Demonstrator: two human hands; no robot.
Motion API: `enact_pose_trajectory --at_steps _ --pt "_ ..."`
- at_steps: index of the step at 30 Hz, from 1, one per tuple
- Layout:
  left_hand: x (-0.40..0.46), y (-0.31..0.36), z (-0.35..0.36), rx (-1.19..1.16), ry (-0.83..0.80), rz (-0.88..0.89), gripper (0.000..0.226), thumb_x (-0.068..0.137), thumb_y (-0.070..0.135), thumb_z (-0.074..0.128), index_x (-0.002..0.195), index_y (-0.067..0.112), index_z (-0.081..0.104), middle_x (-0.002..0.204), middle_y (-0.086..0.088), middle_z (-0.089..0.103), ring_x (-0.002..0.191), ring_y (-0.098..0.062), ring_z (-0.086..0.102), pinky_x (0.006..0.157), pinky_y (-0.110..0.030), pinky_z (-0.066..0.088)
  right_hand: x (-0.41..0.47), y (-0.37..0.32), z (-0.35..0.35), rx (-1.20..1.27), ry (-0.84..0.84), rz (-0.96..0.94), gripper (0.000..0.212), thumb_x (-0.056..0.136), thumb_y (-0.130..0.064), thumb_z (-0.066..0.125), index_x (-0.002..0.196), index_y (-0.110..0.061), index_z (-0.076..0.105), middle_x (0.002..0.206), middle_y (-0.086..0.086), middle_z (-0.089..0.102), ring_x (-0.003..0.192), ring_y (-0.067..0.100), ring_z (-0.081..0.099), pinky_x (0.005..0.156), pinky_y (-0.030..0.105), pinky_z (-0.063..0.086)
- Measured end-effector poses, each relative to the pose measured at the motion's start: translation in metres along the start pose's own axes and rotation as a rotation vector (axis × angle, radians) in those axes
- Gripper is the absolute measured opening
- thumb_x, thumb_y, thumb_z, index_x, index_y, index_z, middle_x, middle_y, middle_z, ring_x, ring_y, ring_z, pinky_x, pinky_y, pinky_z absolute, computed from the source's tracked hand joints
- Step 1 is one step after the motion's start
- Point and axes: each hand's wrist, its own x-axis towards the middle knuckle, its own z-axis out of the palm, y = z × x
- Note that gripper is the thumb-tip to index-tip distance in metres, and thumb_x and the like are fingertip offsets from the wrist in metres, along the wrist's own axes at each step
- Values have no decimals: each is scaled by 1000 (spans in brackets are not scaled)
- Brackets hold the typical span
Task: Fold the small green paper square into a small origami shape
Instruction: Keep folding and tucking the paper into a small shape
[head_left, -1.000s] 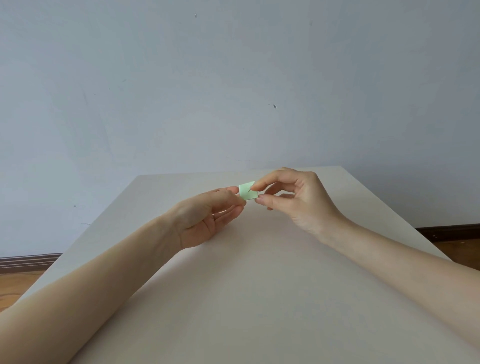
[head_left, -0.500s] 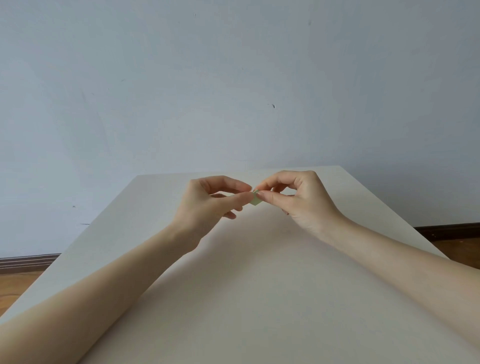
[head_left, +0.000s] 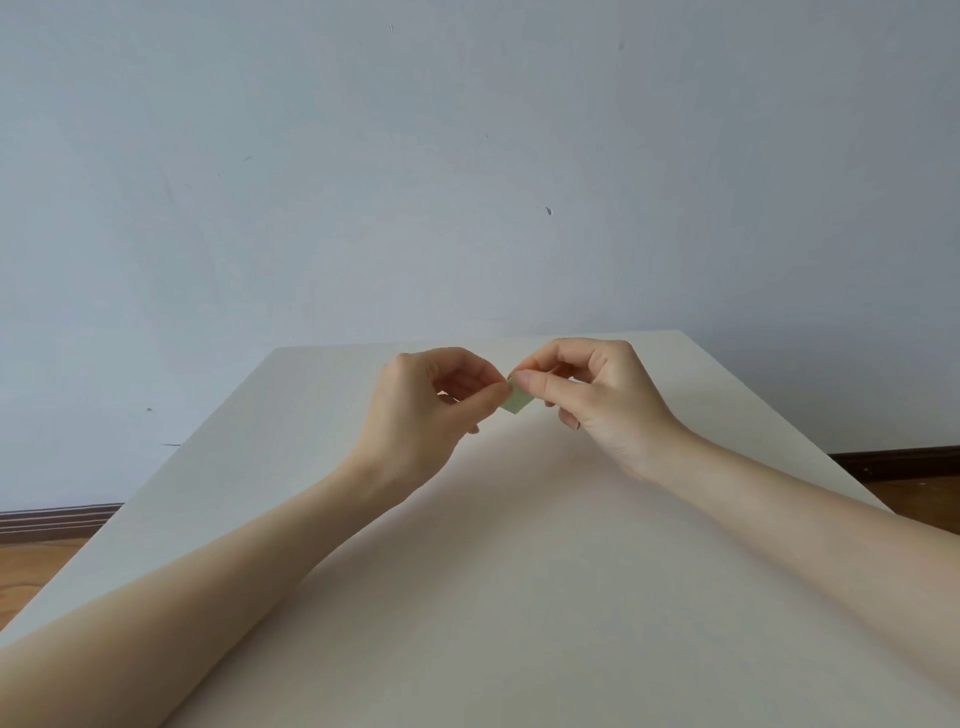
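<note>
We pinch the green paper (head_left: 517, 401) above the table (head_left: 519, 597), toward 12 o'clock: left hand (head_left: 421, 410) fingertips closed on its 9 o'clock edge, right hand (head_left: 597, 395) on the 3 o'clock edge. Already folded small; final shape looks unfinished, creases left.

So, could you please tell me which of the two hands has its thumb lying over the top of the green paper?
The right hand: its thumb lies across the green paper from above. The left hand pinches only the paper's left edge.
</note>
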Motion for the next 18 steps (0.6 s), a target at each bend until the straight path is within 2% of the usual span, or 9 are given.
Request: enact_pose_trajectory --at_steps 4,9,14,18 --pt "2 0 0 -98 -31 -44 9 81 8 67 73 8 68 61 2 63 49 -6 54 52 -13 43 0 -2 -1 37 -7 50 13 82 -8 66 71 -14 68 57 -16 59 61 11 43 46 14 33" --pt "2 -2 2 -154 -46 -76 9 82 8 66 74 6 68 61 0 62 49 -7 52 53 -14 43 3 0 -1 28 -14 89 13 82 -10 66 70 -15 68 53 -5 46 53 9 40 45 14 31" --pt "3 -4 2 -183 -34 -123 8 83 8 65 76 4 69 62 -3 62 50 -8 51 54 -17 44 3 3 -4 21 -16 95 11 83 -9 65 73 -12 68 52 -3 44 44 3 37 43 13 30" --pt "4 -5 2 -223 -43 -160 9 83 8 65 78 2 69 63 -3 63 53 -10 51 56 -19 44 4 4 -5 10 -11 96 9 83 -8 65 75 -10 67 47 -12 47 40 2 39 42 11 30"
